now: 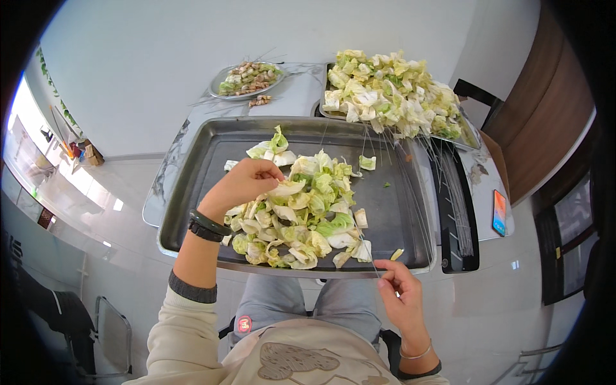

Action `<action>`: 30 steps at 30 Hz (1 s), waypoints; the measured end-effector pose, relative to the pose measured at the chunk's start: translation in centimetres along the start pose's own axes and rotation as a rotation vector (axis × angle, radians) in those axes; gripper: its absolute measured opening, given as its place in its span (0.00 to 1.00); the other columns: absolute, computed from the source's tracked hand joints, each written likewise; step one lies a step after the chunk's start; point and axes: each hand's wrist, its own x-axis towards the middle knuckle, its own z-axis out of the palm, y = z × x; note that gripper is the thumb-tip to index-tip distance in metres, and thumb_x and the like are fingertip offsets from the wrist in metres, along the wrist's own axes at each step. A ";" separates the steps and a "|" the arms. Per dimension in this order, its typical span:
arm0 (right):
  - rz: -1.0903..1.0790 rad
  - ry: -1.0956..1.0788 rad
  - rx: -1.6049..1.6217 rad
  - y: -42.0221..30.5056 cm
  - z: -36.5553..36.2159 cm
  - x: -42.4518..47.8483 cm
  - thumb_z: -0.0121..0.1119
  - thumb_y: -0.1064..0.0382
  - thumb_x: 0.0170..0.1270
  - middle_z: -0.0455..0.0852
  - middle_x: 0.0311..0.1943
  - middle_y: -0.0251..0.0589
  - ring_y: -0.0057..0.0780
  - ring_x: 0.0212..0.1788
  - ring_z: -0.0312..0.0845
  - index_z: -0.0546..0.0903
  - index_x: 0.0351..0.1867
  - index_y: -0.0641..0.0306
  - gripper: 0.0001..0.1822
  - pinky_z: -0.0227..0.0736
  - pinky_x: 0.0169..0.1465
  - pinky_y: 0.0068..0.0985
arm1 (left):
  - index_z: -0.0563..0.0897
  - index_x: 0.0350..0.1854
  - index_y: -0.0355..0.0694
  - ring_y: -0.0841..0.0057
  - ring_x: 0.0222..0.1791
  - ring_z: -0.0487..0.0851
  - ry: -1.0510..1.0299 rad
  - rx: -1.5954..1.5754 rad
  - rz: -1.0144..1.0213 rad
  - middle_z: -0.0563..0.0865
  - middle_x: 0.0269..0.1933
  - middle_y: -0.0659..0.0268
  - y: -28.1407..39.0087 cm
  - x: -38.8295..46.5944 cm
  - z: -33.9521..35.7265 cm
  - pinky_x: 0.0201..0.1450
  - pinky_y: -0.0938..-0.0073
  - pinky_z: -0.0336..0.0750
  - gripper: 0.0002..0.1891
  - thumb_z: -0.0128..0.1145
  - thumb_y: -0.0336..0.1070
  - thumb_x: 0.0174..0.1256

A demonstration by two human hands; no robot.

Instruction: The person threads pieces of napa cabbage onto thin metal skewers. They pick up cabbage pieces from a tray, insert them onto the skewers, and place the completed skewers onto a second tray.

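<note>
My left hand (245,185) is over the heap of cut cabbage leaves, its fingertips pinching a cabbage piece (288,187). The heap (313,207) lies in a large dark metal tray (183,192), with a few loose pieces around it. At the tray's near right edge, my right hand (399,288) holds a thin metal skewer (368,248) between thumb and fingers. The skewer slants up and left over the heap's right side; whether a leaf is threaded on it cannot be told.
Skewered cabbage (394,96) is piled on a tray at the back right, skewers hanging over the large tray. A black holder (445,207) with thin metal skewers (457,207) and a phone (499,213) lie right. An oval metal plate (216,86) of skewered food stands back left.
</note>
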 end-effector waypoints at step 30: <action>-0.100 0.237 -0.515 1.7 -0.6 1.2 0.56 0.74 0.57 0.78 0.27 0.44 0.36 0.22 0.74 0.77 0.46 0.66 0.14 0.70 0.28 0.30 | 0.79 0.38 0.37 0.66 0.31 0.81 0.247 0.478 0.332 0.80 0.35 0.60 1.3 -0.8 11.0 0.34 0.71 0.74 0.08 0.61 0.30 0.57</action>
